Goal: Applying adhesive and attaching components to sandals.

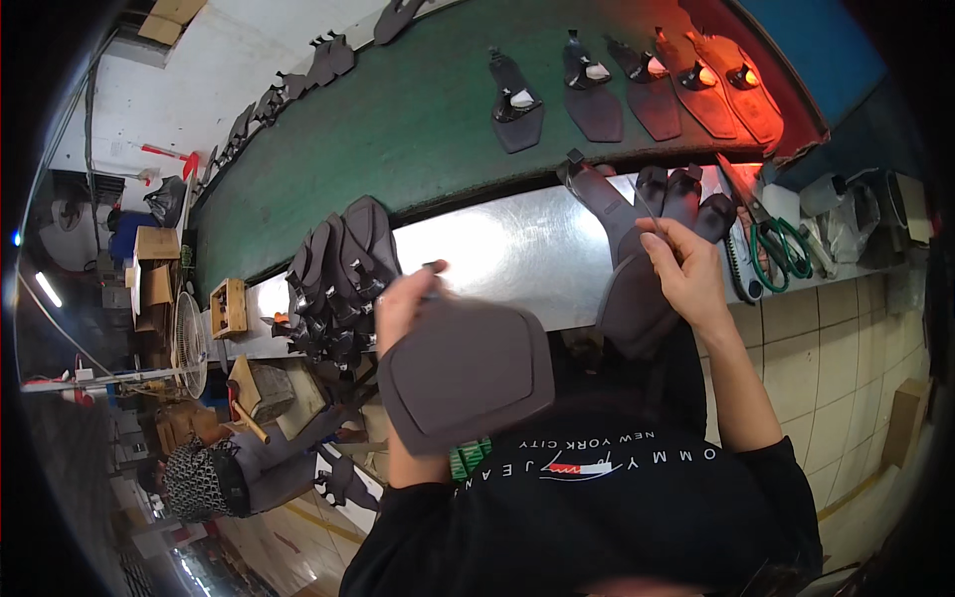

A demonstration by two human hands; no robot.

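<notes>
My left hand [403, 303] is closed on a dark brown square-toed sandal sole [468, 368], held up close in front of my chest. Its broad toe end faces me, and its far end is hidden behind the hand. My right hand [686, 274] is pinched, with a thin dark sliver at the fingertips too small to name. Beneath and beside that hand lie dark sandal soles [632, 308] on the metal ledge. Left of my left hand rests a pile of dark sandals [338, 269] with black straps.
Several strapped sandals [594, 99] stand on a green belt [418, 119], the right ones under red light. Green-handled scissors [781, 249] lie on the metal ledge [473, 244] at right. A wooden box [229, 308] and fan [189, 343] are left; a person [204, 478] sits beyond.
</notes>
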